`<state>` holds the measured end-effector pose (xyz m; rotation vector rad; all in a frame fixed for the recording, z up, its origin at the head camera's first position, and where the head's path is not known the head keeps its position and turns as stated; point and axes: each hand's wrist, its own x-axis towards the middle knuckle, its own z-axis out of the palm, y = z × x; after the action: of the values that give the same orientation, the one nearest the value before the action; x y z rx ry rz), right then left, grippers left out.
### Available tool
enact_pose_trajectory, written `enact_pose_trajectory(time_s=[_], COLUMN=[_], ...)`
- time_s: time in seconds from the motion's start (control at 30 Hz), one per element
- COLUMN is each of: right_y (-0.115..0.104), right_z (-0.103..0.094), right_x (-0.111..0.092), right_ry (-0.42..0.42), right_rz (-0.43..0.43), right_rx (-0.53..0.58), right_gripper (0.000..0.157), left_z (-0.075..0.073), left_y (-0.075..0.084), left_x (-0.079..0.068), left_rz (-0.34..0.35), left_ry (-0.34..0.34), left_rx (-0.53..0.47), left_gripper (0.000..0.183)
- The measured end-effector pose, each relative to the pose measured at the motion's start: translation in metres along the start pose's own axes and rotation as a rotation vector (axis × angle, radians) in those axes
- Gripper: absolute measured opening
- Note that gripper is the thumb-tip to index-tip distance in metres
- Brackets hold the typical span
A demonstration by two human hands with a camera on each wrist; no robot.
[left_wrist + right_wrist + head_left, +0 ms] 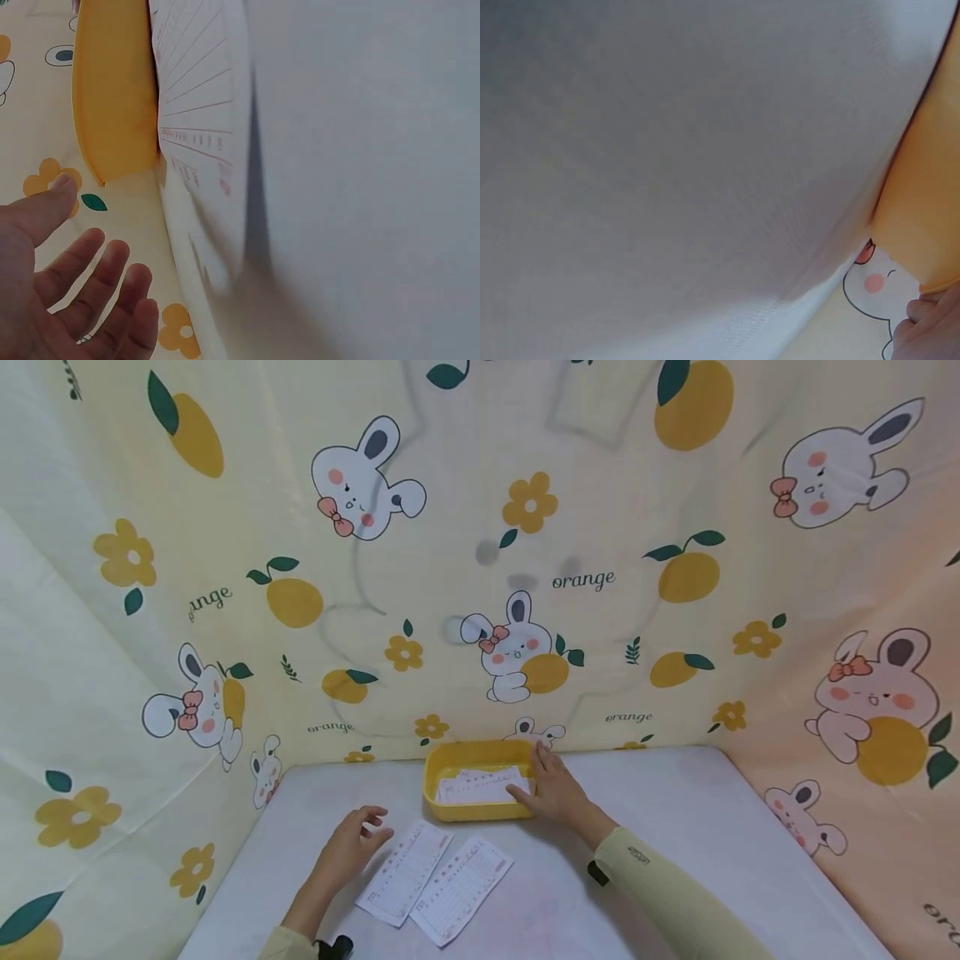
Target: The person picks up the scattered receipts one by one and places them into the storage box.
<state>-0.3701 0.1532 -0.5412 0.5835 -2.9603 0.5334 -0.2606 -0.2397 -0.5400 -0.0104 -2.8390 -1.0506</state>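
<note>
A yellow plastic basket (480, 812) stands at the back of the white table, with several printed paper slips (480, 787) lying inside. My right hand (558, 787) holds its right side, the thumb reaching over the inside and the fingers along the rim. In the right wrist view, the fingers (930, 326) show at the basket's edge (922, 202). My left hand (351, 847) hovers left of two slips on the table, fingers loosely bent and holding nothing. The left slip (405, 872) lies beside the right slip (461, 891), both slanted, with red printed lines.
A cloth backdrop (450, 568) with rabbits, oranges and flowers rises behind the table and along both sides. The white tabletop (675, 827) stretches to the left and right of the basket, its back edge close behind it.
</note>
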Motion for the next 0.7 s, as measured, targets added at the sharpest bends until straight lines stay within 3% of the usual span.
enact_pose_trajectory(time_s=[0.3,0.53,0.7], right_y=[-0.001,0.001,0.004], right_z=[0.000,0.002,0.005], right_x=[0.000,0.002,0.004], right_ry=[0.004,0.000,-0.011], right_rz=[-0.004,0.004,0.006], right_rx=[0.001,-0.009,-0.028], right_gripper=[0.110,0.110,0.112], left_z=[-0.001,-0.003,-0.001], left_y=[-0.004,-0.005,-0.007], left_x=[-0.013,-0.025,-0.032], left_rz=[-0.014,-0.030,-0.049], left_ry=[-0.039,-0.134,-0.154], left_rx=[-0.001,0.019,0.050], left_gripper=[0.043,0.056,0.061])
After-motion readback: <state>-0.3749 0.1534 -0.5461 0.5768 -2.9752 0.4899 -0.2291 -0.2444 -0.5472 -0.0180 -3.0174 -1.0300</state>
